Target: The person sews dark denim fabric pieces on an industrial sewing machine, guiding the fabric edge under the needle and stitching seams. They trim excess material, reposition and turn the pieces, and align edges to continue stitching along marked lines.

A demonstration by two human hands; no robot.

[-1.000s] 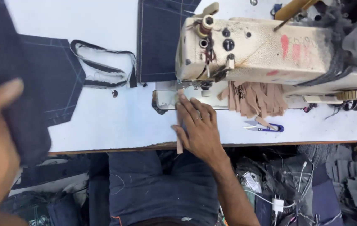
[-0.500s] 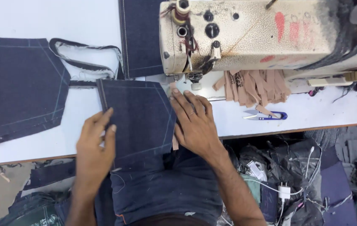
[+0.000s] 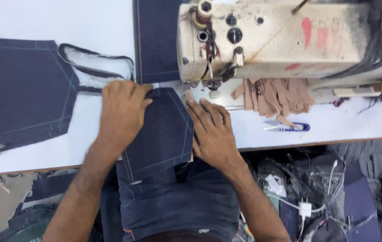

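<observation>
A: Denim piece (image 3: 162,134) — position?
B: On table (image 3: 34,154) edge before sewing machine (image 3: 285,42), between left hand (image 3: 121,112) and right hand (image 3: 211,134); both flat, fingers spread, pressing, gripping nothing.
A: Appearance?
B: Dark blue, pocket-shaped, pale stitch lines, lower end overhanging table.

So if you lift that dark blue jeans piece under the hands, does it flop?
Probably. The dark blue denim pocket piece lies flat yet droops over the white table's edge, so it likely bends when lifted. It looks thin and light. Pushed by the left hand and right hand, it would probably slide or wrinkle, not roll.
</observation>
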